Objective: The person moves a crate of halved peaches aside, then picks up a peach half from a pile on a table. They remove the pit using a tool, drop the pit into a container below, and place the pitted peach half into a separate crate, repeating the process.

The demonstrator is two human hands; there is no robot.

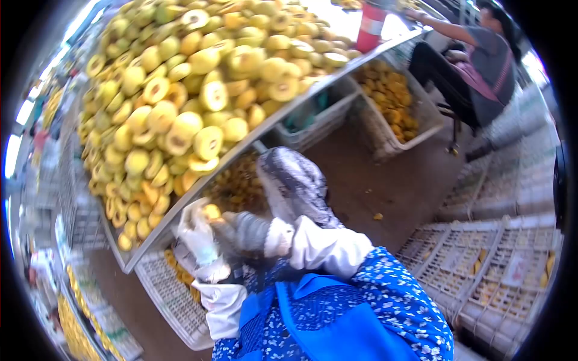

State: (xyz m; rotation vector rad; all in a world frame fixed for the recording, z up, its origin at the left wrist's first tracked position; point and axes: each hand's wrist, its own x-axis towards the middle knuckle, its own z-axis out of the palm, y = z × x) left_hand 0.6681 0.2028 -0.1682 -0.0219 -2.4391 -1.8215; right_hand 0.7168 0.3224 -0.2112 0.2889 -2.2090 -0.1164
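My left hand (195,233), in a white glove, holds a yellow peach half (212,212) just off the metal table's near edge. My right hand (245,232), in a grey knitted glove, is closed close beside that fruit, its fingertips at or near it. Motion blur hides whether a small tool is in the right hand. Beyond both hands, a large heap of halved yellow peaches (208,141) covers the table (238,146), many with a brown hollow in the cut face.
Below the hands stands a white crate (174,301) with yellow pieces. Under the table are a bin of orange-yellow pieces (391,105) and another crate (319,123). A seated person (481,66) works at right, near a red container (370,27). Stacked crates (481,265) stand lower right.
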